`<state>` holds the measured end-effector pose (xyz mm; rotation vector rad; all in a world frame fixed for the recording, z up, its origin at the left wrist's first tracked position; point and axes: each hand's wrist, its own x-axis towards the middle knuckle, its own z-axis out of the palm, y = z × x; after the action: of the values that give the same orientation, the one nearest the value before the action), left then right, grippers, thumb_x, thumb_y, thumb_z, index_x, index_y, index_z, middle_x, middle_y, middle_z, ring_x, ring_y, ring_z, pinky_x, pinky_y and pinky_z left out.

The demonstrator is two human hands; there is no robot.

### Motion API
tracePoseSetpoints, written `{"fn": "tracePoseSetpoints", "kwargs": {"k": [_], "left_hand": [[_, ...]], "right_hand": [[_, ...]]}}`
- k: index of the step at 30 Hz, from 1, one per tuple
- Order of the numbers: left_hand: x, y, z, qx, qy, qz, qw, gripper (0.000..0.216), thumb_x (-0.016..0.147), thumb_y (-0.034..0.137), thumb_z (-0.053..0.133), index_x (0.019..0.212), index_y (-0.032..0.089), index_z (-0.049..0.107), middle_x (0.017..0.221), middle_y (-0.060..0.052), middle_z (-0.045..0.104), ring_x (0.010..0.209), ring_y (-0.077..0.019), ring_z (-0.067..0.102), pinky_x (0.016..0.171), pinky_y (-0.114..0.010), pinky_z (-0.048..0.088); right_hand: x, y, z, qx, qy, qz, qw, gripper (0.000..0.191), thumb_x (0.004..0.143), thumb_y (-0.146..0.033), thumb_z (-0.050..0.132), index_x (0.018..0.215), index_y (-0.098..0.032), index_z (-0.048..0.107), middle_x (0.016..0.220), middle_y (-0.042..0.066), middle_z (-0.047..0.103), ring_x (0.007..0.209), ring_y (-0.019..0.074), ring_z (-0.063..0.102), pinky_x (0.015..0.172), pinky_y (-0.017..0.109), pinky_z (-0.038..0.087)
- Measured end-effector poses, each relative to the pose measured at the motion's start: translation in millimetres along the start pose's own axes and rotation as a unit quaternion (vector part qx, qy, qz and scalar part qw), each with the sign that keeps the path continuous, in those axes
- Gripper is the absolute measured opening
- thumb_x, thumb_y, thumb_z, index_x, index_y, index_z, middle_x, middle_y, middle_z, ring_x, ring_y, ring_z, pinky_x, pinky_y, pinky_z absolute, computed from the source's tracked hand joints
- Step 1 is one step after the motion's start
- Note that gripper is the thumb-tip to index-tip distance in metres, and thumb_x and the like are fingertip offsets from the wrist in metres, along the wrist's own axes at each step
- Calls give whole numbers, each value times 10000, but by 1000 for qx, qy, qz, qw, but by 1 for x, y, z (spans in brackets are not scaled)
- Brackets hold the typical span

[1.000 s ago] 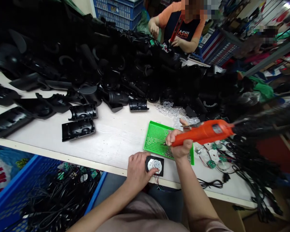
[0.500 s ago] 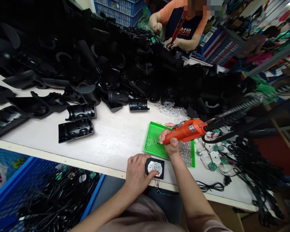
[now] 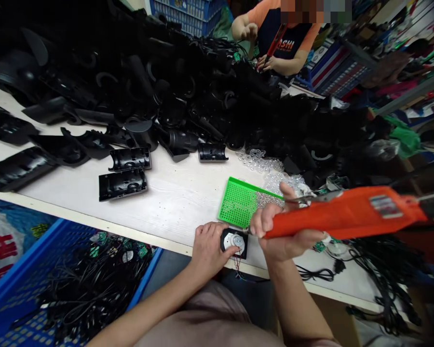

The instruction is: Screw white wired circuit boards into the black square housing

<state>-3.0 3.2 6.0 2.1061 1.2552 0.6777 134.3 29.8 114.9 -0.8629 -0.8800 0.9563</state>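
My right hand [image 3: 280, 231] is wrapped round an orange electric screwdriver [image 3: 332, 214], held nearly level with its tip pointing left. That tip is close to the right side of a small motor [image 3: 236, 242] on a white plate, seated in a black square holder [image 3: 224, 235]. My left hand [image 3: 211, 243] grips the holder from the left, thumb over the motor's lower edge. Thin red and dark wires [image 3: 237, 264] hang from the motor over the table edge. Behind the screwdriver lies a green perforated tray [image 3: 235, 197] of small screws [image 3: 265, 198], partly hidden by my right hand.
Black plastic housings [image 3: 130, 161] are heaped across the back and left of the table. Clear plastic rings [image 3: 260, 163] lie behind the tray. Black cables [image 3: 376, 270] lie at right. A blue crate [image 3: 146, 282] of wired parts stands front left. Across the heap, a co-worker [image 3: 282, 43] holds another screwdriver.
My right hand has brought the screwdriver from over the tray down and right, toward the motor, tilting it nearly level. My left hand keeps its hold. The camera view has shifted slightly.
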Motion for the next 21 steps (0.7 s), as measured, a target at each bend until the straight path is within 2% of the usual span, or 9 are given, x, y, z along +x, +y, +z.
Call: {"fn": "tracePoseSetpoints", "kwargs": {"k": [5, 9, 16, 21], "left_hand": [[0, 2, -1, 3, 2, -1, 1000, 453, 752, 413, 745, 1102, 223, 531, 1067, -48, 663, 1034, -267, 571, 851, -429, 379], [0, 2, -1, 2, 7, 0, 1000, 469, 745, 431, 749, 1106, 235, 524, 1072, -54, 665, 1038, -272, 572, 850, -426, 378], [0, 2, -2, 10, 6, 0, 1000, 496, 725, 432, 768, 1100, 223, 520, 1049, -43, 658, 1020, -261, 566, 845, -418, 374], [-1, 3, -2, 19, 7, 2, 1000, 416, 757, 419, 729, 1062, 216, 531, 993, -41, 648, 983, -255, 567, 819, -416, 383]], "right_hand": [[-35, 22, 0, 7, 1, 18, 1000, 741, 584, -786, 637, 1121, -279, 574, 485, -81, 466, 343, 106, 382, 360, 247, 355], [-37, 37, -6, 7, 0, 17, 1000, 710, 592, -776, 643, 1089, -272, 589, 496, -78, 457, 357, 108, 374, 361, 248, 353], [-37, 41, -4, -7, -9, 26, 1000, 687, 586, -753, 669, 1057, -262, 578, 480, -84, 450, 354, 105, 361, 375, 245, 337], [-36, 46, -5, 12, -75, 19, 997, 425, 680, -619, 689, 909, -273, 598, 492, -80, 454, 372, 100, 381, 372, 223, 332]]}}
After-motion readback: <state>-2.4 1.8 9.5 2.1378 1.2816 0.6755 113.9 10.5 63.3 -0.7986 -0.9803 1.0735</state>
